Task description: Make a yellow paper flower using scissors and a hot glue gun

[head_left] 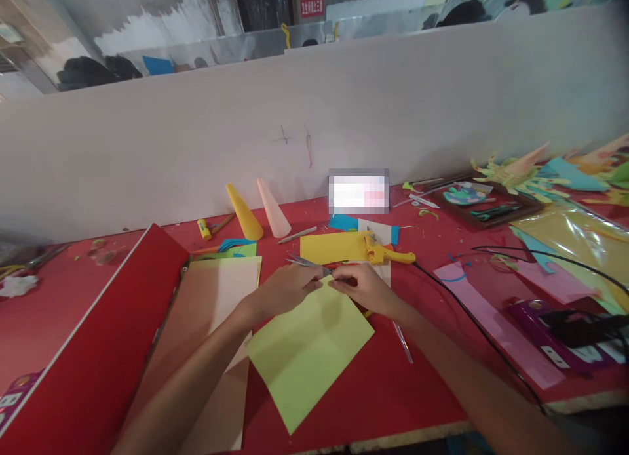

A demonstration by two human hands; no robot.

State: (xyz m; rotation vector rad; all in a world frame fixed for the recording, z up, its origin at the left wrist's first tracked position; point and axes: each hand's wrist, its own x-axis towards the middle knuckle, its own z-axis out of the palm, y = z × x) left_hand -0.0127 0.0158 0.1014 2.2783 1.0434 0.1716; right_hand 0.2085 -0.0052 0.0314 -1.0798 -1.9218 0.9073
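Note:
A yellow-green sheet (312,350) lies turned cornerwise in front of me, its far corner between my two hands. My left hand (289,288) is closed, with its fingertips pinching the sheet near that corner. Close beside it, my right hand (366,290) also pinches the corner, fingers bent. Scissors (305,261) show just beyond my left hand, blades pointing to the upper left; whether a hand touches them is hidden. A yellow glue gun (390,254) lies behind my right hand, partly over a yellow strip (329,247).
Tan sheets (223,297) lie to the left beside a red upright divider (113,317). A yellow cone (244,214) and a pink cone (273,209) stand behind. The black cable (472,317), pink strips (506,330) and purple box (560,334) lie right.

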